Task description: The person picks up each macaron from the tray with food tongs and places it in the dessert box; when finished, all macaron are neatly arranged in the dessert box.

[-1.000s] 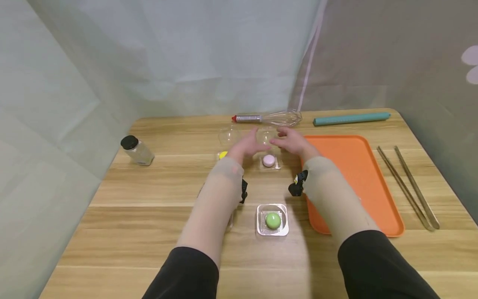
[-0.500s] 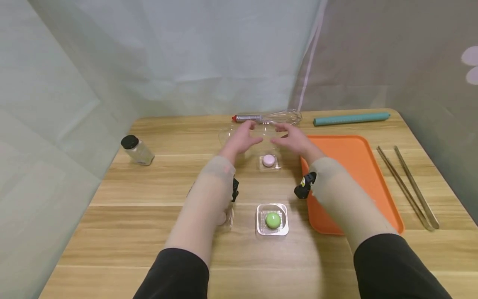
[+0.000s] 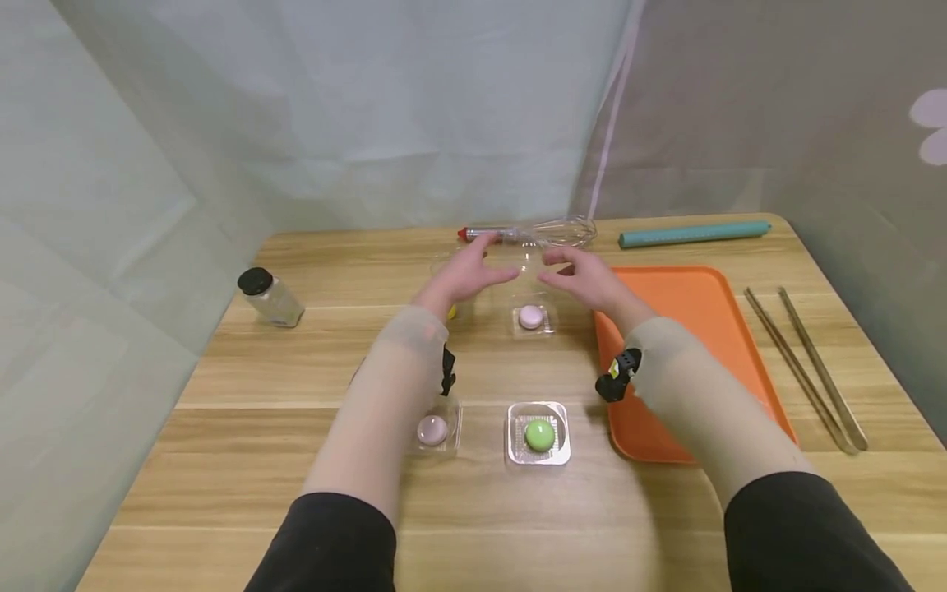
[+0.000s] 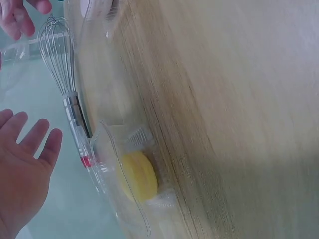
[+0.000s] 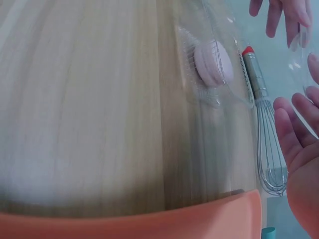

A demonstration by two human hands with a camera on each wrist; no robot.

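Observation:
Both hands meet at the back of the table around a clear plastic lid (image 3: 528,253). The left hand (image 3: 468,273) holds its left side, thumb and forefinger spread. From the right, the right hand (image 3: 588,279) holds the opposite side with bent fingers. Just below them, a pale pink macaron (image 3: 530,316) sits in an uncovered clear plastic tray. The left hand partly hides a yellow macaron (image 4: 138,177), which lies in another clear tray in the left wrist view. Nearer the body are a green macaron (image 3: 539,434) and a second pink macaron (image 3: 431,430), each in clear packaging.
A whisk (image 3: 528,233) lies along the back edge, close behind the hands. On the right are an orange tray (image 3: 710,362) under the right forearm, a teal stick (image 3: 694,234) and long metal tongs (image 3: 810,370). A black-capped jar (image 3: 270,298) stands at left.
The clear lid has risen slightly between the hands, away from the pink macaron. Both forearms have spread outward, so the nearer pink macaron now shows beside the left arm.

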